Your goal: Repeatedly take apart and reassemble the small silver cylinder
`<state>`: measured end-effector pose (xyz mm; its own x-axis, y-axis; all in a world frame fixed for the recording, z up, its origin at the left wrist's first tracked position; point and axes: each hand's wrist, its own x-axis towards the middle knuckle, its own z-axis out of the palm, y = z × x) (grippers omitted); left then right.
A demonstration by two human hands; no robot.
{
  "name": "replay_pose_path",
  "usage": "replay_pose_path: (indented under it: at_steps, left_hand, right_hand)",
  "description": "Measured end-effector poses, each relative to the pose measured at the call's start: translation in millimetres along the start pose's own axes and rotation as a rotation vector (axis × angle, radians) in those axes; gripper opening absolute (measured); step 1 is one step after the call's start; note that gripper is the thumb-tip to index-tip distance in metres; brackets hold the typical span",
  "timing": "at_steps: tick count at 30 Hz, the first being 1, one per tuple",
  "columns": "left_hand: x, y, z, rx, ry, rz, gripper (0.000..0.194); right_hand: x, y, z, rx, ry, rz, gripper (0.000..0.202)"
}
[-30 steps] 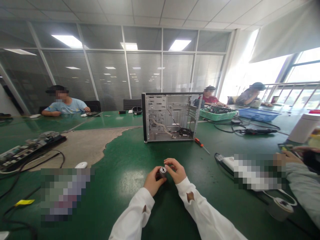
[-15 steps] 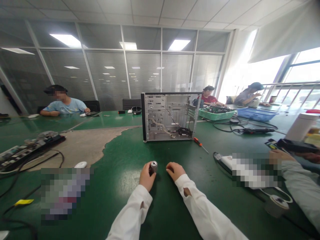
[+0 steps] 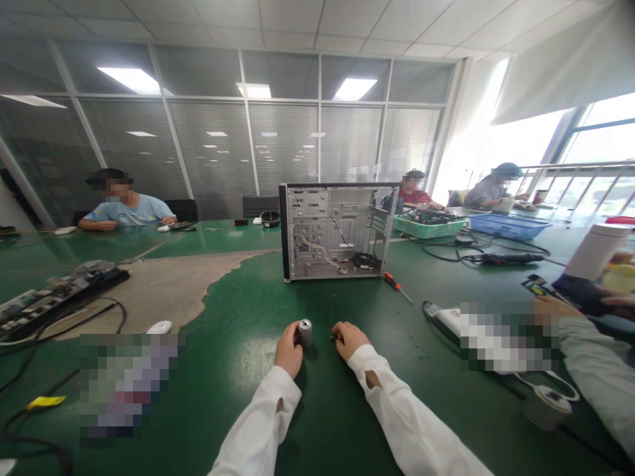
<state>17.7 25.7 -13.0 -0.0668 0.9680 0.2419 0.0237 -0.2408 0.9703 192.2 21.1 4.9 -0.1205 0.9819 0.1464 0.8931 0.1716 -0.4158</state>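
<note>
My left hand [image 3: 288,352] is curled against the left side of a small silver-grey metal cylinder [image 3: 305,333] with a dark hole in its top. The cylinder stands upright on the green table, its front face uncovered. A short gap to the right, my right hand [image 3: 351,341] is closed, thumb and fingers pinched together. A tiny dark piece [image 3: 334,338] shows at those fingertips, too small to name. Beyond both hands stands an open computer case [image 3: 342,231] with loose cables and a black part inside.
An orange-handled screwdriver [image 3: 393,282] lies by the case. A white power strip [image 3: 446,318] is at right, near a co-worker's hand [image 3: 550,309] and another grey cylinder [image 3: 547,406]. Green [image 3: 431,229] and blue [image 3: 510,228] baskets stand farther back. Circuit boards [image 3: 59,294] and cables lie left.
My left thumb has drawn back from the cylinder's front, leaving more of it visible. A dark piece now shows at my right fingertips. The co-worker's dark object at right has shifted.
</note>
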Motion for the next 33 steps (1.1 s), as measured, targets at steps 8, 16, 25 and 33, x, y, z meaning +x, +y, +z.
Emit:
replay_pose_path:
  at_steps: [8,16,25,33]
  left_hand:
    - [2.0,-3.2,0.5,0.179,-0.031,0.009,0.056]
    - [0.7,0.1,0.5,0.370,-0.101,0.059,0.049]
    - [0.3,0.3,1.2,0.374,-0.107,0.053,0.048]
    - [0.3,0.0,0.9,0.388,-0.096,0.040,0.048]
  right_hand:
    - [0.6,-0.5,-0.8,-0.026,-0.031,0.008,0.024]
    - [0.4,-1.0,-1.7,-0.039,-0.054,0.015,0.025]
    - [-0.2,-1.7,-3.0,-0.044,-0.062,0.011,0.025]
    - [0.0,-1.0,-2.1,-0.051,-0.061,0.005,0.024]
